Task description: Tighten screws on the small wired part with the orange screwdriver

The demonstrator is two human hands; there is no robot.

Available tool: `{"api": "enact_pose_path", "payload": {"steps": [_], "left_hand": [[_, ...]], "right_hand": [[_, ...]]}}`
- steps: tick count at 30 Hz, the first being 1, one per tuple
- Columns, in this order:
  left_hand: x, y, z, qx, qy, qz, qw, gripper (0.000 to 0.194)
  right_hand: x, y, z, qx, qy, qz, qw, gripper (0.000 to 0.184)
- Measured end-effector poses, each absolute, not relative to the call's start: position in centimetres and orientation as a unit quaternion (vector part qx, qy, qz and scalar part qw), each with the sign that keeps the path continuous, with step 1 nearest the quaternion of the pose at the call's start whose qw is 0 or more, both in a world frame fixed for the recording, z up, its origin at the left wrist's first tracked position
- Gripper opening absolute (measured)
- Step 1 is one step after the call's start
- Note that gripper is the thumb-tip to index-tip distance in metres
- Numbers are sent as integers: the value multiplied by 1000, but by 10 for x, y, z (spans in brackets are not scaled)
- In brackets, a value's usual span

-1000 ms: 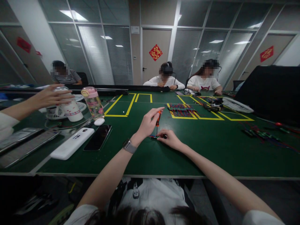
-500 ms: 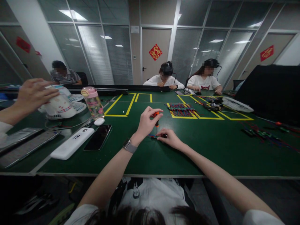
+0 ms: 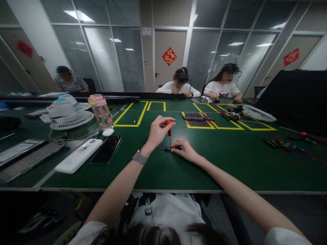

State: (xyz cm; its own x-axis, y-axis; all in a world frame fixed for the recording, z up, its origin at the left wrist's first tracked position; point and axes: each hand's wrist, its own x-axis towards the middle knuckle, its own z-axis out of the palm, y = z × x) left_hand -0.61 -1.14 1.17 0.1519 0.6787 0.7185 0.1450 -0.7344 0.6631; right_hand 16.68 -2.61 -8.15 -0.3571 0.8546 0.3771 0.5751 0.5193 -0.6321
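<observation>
1. The green table (image 3: 217,166) is the largest surface here, marked out in yellow tape (image 3: 126,126).
2. A heap of wired boards (image 3: 198,119), with red and blue leads, lies across some of that tape.
3. The left hand (image 3: 158,132) is raised, thumb and fingers pinching the upper handle of a screwdriver (image 3: 170,134).
4. The right hand (image 3: 187,151) sits low, fingertips pinching a small wired part (image 3: 167,148).
5. The screwdriver stands nearly upright — shaft down toward that part.
6. The small wired part is at the table's middle — its details too tiny to read.
</observation>
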Motion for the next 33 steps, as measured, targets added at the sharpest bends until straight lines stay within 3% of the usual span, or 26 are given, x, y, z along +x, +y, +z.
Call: {"api": "enact_pose_path", "payload": {"steps": [4, 8, 10, 17, 21, 24, 29, 33], "left_hand": [[-5, -13, 11, 751, 253, 565, 231, 26], [-3, -8, 9, 730, 194, 541, 371, 30], [-3, -6, 9, 714, 197, 546, 392, 30], [-5, -7, 9, 716, 271, 591, 253, 14], [-7, -9, 8, 731, 279, 591, 195, 18], [-7, -9, 9, 748, 251, 572, 222, 26], [-4, -7, 9, 715, 199, 559, 371, 28], [-2, -9, 7, 719, 224, 578, 315, 20]], "right_hand": [[167, -26, -82, -442, -801, 200, 351, 11], [167, -26, -82, -441, -805, 192, 348, 11], [167, -26, -81, -442, -808, 185, 343, 11], [167, -28, -78, -434, -815, 176, 341, 9], [167, -27, -78, -432, -816, 177, 342, 9], [167, -27, -77, -429, -815, 189, 341, 11], [167, -31, -72, -411, -823, 211, 331, 12], [167, -31, -74, -421, -818, 203, 335, 10]]}}
